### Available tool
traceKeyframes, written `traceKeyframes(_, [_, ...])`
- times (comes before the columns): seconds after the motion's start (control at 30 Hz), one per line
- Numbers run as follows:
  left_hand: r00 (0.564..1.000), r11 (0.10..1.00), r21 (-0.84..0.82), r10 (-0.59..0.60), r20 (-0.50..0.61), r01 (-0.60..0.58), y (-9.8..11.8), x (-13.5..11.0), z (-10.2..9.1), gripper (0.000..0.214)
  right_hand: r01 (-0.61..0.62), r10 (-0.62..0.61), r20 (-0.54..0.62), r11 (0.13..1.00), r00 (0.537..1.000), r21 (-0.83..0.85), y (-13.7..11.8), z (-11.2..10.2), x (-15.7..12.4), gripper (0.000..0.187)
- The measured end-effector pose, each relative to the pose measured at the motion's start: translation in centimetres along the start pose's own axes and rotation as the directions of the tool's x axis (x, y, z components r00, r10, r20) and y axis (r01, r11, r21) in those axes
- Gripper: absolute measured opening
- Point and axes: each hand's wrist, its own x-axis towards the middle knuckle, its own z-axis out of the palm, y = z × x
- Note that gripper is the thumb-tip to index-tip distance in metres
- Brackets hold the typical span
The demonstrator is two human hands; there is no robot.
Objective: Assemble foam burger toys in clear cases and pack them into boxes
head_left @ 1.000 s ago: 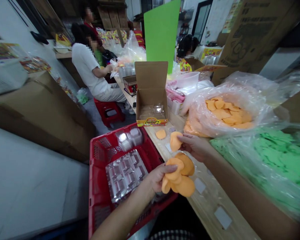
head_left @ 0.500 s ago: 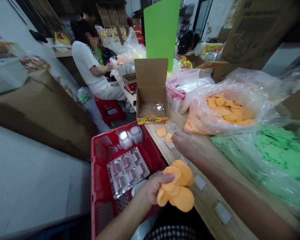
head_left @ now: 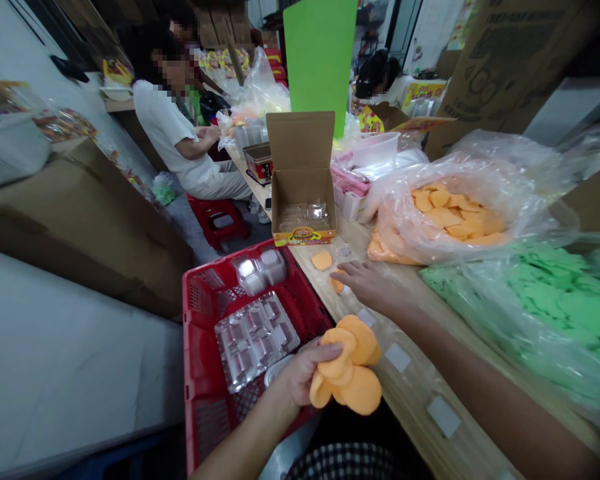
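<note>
The left hand [head_left: 303, 375] grasps several orange pieces [head_left: 349, 368] while the right hand [head_left: 369, 284], unclenched, partly covers another piece [head_left: 336, 283] on the table [head_left: 419, 387].

1 red stool [head_left: 204, 209] on grey floor [head_left: 181, 215]; white wall [head_left: 436, 33] at back.

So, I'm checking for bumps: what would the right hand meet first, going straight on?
Likely the flat, rounded orange foam-like piece lying ahead on the pale wooden table, beyond the similar piece at the right hand; depth is unclear, so it might pass over.
</note>
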Motion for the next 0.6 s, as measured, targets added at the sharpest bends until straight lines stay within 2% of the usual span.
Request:
traceKeyframes(0.2, [0.999, 0.999, 0.003, 0.044, 0.009, -0.044, 0.3, -0.3, 0.3, 0.040, -0.045, 0.041, 0.080, 0.997, 0.996, 0.055, 0.6, 1.6, 0.3, 0.047])
traceKeyframes(0.33, [0.999, 0.999, 0.010, 0.049, -0.008, -0.049, 0.3, -0.4, 0.2, 0.038, -0.023, 0.020, 0.088, 0.999, 0.996, 0.027, 0.9, 3.1, 0.6, 0.038])
traceKeyframes(0.5, [0.999, 0.999, -0.028, 0.031, -0.011, -0.031, 0.5, -0.2, 0.2, 0.041, -0.028, 0.028, 0.000, 0.995, 1.000, 0.092, 1.0, 3.7, 0.8, 0.036])
traceKeyframes(0.6, [1.000, 0.999, -0.049, 0.025, 0.004, -0.025, 0.8, 0.3, 0.1, 0.042, -0.139, 0.171, -0.127, 0.963, 0.977, 0.230, 0.8, 2.3, 0.1, 0.027])
